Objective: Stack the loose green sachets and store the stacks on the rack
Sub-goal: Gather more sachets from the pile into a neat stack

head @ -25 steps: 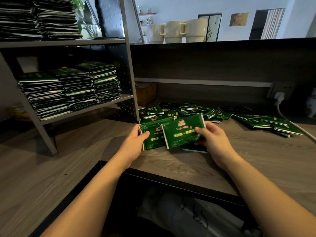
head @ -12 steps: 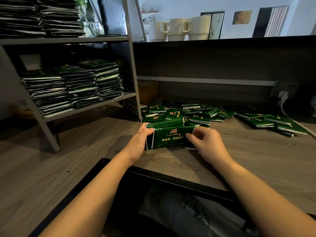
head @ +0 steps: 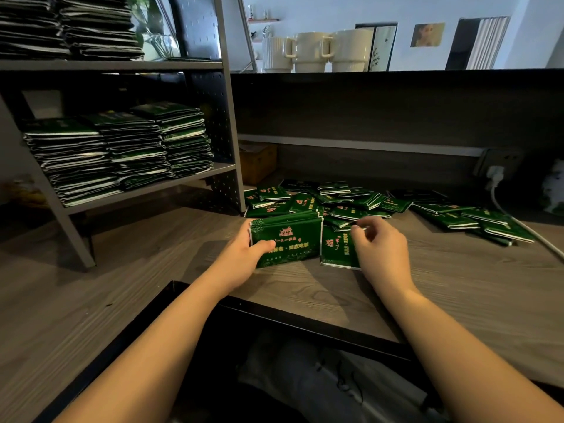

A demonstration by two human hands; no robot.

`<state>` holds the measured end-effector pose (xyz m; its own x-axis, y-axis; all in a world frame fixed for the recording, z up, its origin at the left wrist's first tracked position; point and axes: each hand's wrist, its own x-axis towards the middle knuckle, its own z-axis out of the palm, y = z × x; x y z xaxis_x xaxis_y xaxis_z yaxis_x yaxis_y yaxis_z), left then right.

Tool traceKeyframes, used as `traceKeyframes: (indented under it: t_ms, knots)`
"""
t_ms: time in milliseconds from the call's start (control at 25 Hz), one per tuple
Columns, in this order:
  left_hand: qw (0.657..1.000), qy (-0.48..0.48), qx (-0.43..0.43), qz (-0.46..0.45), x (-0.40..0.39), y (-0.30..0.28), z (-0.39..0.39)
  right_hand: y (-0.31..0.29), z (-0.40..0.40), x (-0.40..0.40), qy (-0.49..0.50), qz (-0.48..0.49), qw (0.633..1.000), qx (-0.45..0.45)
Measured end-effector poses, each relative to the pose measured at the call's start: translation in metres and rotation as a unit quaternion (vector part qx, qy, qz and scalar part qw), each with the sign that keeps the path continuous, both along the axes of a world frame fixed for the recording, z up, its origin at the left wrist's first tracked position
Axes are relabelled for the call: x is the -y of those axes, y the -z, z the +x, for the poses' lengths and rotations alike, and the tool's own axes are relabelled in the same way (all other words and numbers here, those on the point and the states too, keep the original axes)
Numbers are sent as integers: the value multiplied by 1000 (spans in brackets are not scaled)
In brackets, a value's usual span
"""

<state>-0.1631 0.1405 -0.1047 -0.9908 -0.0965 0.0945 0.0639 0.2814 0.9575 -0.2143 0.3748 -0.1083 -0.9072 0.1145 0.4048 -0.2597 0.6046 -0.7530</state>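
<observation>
— Green sachet (head: 337,250), where did it lie?
— Flat on the desk (head: 457,285), under my right hand (head: 381,251), fingers curled, pinching its far edge. Its long axis ran away from me.
— And the stack (head: 287,241)?
— Just left of it, gripped in my left hand (head: 241,254).

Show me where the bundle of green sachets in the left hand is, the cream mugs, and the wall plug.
bundle of green sachets (head: 287,239), head view, on its printed front face.
cream mugs (head: 311,51), head view, on the middle mug's body.
wall plug (head: 495,171), head view, on the white plug body.
</observation>
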Motion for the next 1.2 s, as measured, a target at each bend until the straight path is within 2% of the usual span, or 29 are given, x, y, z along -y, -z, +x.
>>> traceKeyframes:
  t_ms: [80, 160, 240, 320, 400, 480, 600, 720, 840, 920, 1000, 1120, 1200]
  knots:
    - [1000, -30, 1, 9, 3, 1, -2, 4, -4, -8, 64, 109, 991, 45]
    - [998, -58, -1, 4, 5, 4, -4, 7, -3, -8, 77, 211, 970, 90]
    - [997, -76, -2, -4, 6, 5, -5, 7, -1, -4, 74, 263, 957, 99]
    - [996, -90, -5, -8, 8, 8, -7, 5, 0, -1, 66, 288, 953, 69]
    - [993, -119, -8, 1, 9, 9, -8, 3, 2, 1, 42, 277, 960, 25]
    - [988, -153, -21, 20, 10, 9, -8, 4, 0, 1, -24, 258, 966, -1]
    - [986, -161, -28, 30, 9, 7, -7, 7, -1, 4, -110, 296, 948, 40]
    - [987, -157, -29, 33, 11, 9, -8, 6, 1, 5, -83, 278, 957, 27]
    - [989, -143, -21, 32, 11, 9, -9, 5, 0, 4, -68, 277, 955, 87]
    - [991, -129, -22, 28, 10, 9, -9, 3, 1, 6, -71, 274, 955, 86]
    - [992, -124, -23, 32, 10, 7, -8, 1, 3, 6, -85, 230, 966, 88]
    - [992, -118, -22, 32, 10, 7, -7, -2, 5, 1, -124, 92, 981, 114]
    - [992, -117, -20, 35, 10, 7, -8, -3, 4, -2, -124, 66, 984, 110]
